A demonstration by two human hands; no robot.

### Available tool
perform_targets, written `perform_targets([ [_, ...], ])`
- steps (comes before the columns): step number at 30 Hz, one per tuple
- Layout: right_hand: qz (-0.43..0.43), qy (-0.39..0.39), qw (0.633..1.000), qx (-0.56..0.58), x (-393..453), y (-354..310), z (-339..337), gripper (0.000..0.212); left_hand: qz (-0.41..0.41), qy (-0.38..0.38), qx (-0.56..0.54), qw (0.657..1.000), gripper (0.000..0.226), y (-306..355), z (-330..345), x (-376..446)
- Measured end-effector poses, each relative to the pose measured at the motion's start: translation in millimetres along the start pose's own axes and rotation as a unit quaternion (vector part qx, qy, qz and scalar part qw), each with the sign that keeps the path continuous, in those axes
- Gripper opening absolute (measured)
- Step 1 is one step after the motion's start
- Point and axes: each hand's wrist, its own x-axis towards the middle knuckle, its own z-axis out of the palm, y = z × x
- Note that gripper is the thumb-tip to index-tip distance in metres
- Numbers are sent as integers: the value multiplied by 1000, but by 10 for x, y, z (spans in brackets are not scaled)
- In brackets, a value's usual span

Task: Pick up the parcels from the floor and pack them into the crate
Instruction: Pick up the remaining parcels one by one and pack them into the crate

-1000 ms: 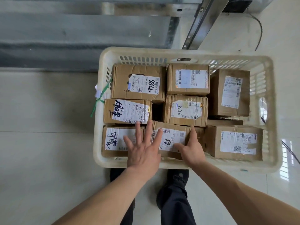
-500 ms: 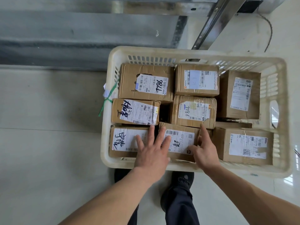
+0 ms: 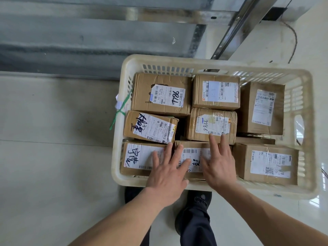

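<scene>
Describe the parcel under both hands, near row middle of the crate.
Brown cardboard parcel, taped, white barcode label with black handwriting on top. It lies flat in the white plastic crate, near row, wedged between neighbouring parcels. Left hand and right hand rest on its top, fingers straight, partly covering the label.

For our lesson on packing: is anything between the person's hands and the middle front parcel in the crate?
Nothing visible. The left hand and right hand lie flat with straight fingers on top of the middle front parcel, which already sits inside the crate, wedged between neighbouring parcels.
</scene>
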Motion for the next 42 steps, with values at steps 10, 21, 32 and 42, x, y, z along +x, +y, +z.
perform_targets([
  [10, -87, -128, 974, -168, 28, -98, -17, 99, -120, -12, 46, 992, 126, -681, -385, 288],
  [21, -101, -115, 973, -173, 272, -185, -265, 95, -122, -58, 59, 989, 127, -673, -339, 354],
  [32, -75, -81, 968, -224, 1455, -365, -284, 108, -121, -50, 94, 987, 125, -701, -290, 384],
  [42, -91, -88, 981, -145, 1424, -249, -434, 98, -129, -37, 48, 990, 116, -719, -374, 310],
])
